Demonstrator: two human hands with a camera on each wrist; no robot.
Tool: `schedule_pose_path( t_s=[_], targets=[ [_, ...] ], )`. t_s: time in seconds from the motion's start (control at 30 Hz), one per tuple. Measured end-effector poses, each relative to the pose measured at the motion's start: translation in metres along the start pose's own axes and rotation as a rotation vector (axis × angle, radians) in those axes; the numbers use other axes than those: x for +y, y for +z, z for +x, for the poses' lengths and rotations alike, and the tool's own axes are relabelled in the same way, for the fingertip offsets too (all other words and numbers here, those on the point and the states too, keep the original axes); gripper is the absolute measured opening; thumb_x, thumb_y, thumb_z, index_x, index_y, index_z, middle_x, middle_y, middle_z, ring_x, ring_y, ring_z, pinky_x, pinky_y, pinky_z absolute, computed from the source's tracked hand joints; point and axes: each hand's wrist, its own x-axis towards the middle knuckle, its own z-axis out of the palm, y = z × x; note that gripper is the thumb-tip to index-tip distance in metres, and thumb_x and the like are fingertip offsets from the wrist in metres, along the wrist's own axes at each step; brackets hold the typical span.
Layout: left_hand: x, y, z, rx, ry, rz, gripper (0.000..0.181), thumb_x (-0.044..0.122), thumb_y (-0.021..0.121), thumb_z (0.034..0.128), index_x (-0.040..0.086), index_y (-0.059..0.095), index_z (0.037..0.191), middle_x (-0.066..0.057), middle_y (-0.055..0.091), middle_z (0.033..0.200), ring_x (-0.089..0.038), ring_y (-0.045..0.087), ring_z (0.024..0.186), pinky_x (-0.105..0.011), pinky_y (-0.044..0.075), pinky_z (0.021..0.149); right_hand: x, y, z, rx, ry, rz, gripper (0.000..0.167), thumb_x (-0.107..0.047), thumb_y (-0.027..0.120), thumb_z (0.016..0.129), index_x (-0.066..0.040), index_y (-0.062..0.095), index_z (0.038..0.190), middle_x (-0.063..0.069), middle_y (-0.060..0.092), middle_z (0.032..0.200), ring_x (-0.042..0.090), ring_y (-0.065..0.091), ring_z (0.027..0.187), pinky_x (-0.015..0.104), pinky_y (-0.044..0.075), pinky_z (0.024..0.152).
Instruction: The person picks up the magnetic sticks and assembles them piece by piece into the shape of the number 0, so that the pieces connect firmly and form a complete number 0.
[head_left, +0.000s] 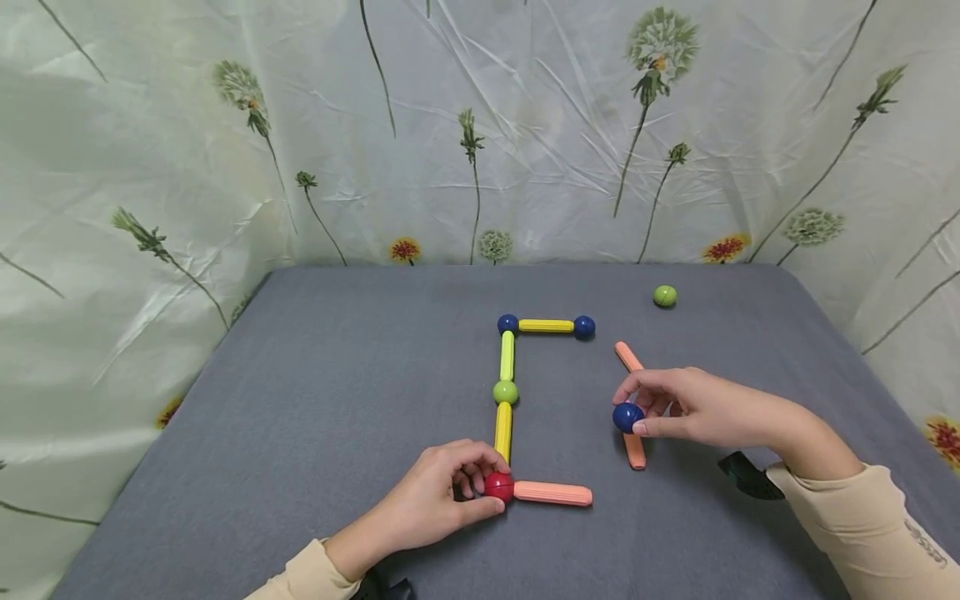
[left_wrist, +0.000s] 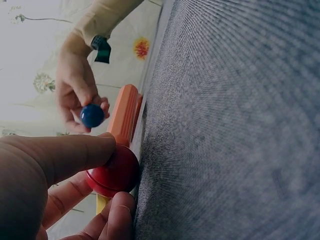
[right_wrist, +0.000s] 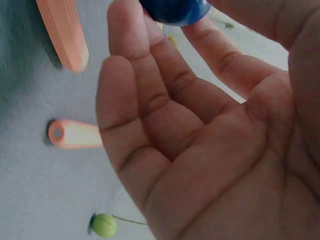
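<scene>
My left hand [head_left: 438, 492] pinches a red ball [head_left: 499, 487] at the near corner of a chain of sticks and balls. From that ball an orange stick [head_left: 553, 492] runs right and a yellow stick [head_left: 503, 433] runs away from me. Beyond come a green ball [head_left: 506, 392], a lime stick [head_left: 507, 356], a dark blue ball [head_left: 507, 324], another yellow stick [head_left: 546, 326] and a second dark blue ball [head_left: 584, 327]. Between thumb and fingers, my right hand [head_left: 701, 408] holds a loose blue ball [head_left: 627, 417] above the table, right of the chain.
Two loose orange sticks lie around the right hand: a far one [head_left: 627, 356] and a near one [head_left: 635, 453], each partly hidden. A loose green ball [head_left: 664, 296] rests near the back edge of the grey table [head_left: 337, 375]. Flowered cloth [head_left: 420, 167] hangs behind.
</scene>
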Motion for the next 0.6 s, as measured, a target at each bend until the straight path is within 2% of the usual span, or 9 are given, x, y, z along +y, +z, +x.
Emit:
schedule_pose_path(
  t_s=[0.3,0.6],
  targets=[
    [0.001,0.001,0.000,0.003,0.000,-0.003,0.027,0.017,0.088,0.0911,0.024,0.075,0.113,0.004,0.068,0.099,-0.006,0.063,0.084,-0.022,0.058,0.073,-0.004,0.026,-0.014,-0.068,-0.029,0.053,0.025,-0.035,0.074,0.103,-0.021,0.066,0.122,-0.012,0.070,0.102,0.002,0.067,0.089,0.024,0.054,0.074],
    [0.000,0.000,0.000,0.000,-0.009,0.009,0.027,0.018,0.088,0.0913,0.026,0.075,0.113,0.004,0.068,0.100,-0.006,0.062,0.085,-0.022,0.057,0.073,-0.004,0.044,-0.018,-0.096,-0.035,0.055,0.024,-0.034,0.075,0.102,-0.023,0.066,0.122,-0.015,0.067,0.095,-0.002,0.062,0.086,0.022,0.052,0.073]
  ],
)
